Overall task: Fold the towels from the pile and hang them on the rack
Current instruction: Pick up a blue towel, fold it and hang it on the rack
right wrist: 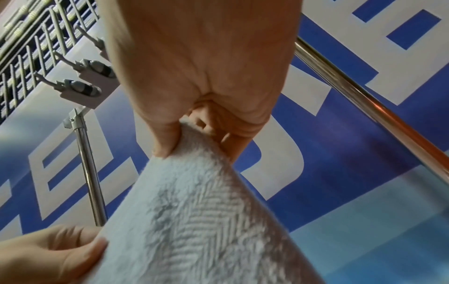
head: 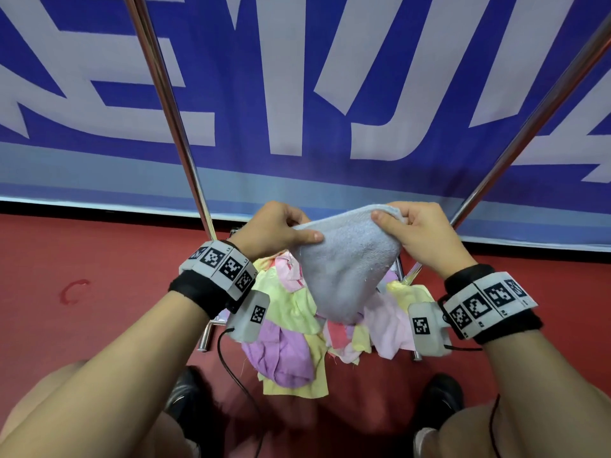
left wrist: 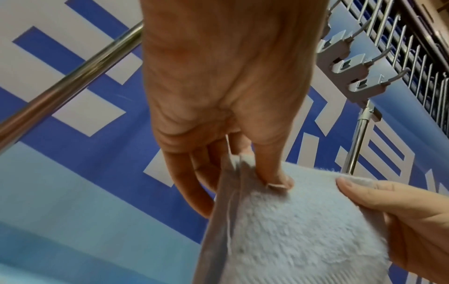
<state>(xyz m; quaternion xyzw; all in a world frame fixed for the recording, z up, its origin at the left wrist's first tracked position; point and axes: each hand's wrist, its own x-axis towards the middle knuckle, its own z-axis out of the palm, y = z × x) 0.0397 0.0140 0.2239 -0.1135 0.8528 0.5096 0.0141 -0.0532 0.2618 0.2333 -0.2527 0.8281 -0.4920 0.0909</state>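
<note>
While my left hand (head: pixel 274 230) is pinching one top corner of the pale blue-grey towel (head: pixel 347 262), thumb over the fluffy cloth, my right hand (head: pixel 418 231) is pinching the other, so it is hanging doubled between them. Below it the pile (head: pixel 291 328) of pink, yellow and purple towels is lying on the red floor (head: pixel 99 259), with the rack (head: pixel 172 110) slanting up either side against a blue banner (head: pixel 297 94).

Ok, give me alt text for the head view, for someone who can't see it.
Both hands hold up a pale blue towel, the left hand and right hand each pinching a top corner. Below it lies a pile of pink, yellow and purple cloths on a red floor, between two slanted metal rack poles.
</note>
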